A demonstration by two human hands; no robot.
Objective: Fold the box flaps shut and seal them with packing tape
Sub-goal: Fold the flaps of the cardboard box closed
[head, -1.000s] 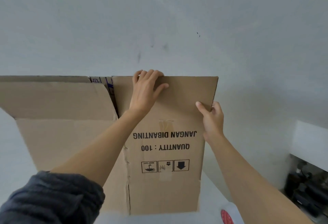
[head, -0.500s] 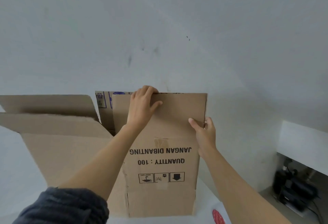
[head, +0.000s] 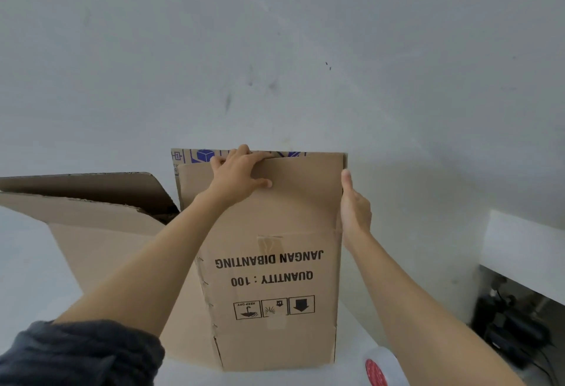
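Unpinched now, right hand (head: 354, 211) rests flat against the brown cardboard box flap (head: 305, 196) at 3 o'clock; left hand (head: 237, 176) fingers (head: 244, 153) grip its top.

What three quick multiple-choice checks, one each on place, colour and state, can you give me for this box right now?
1. Where is the tape roll? A) inside the box B) beside the box's lower right corner C) in the left hand
2. What colour is the print behind the near flap? A) blue B) green C) orange
3. How is the near flap? A) folded flat B) taped down C) standing up, held

1 B: it lies low right of the box, in neither hand.
2 A: blue marks show above the flap's top edge.
3 C: the left hand grips its top edge, and the right hand is at its right edge.
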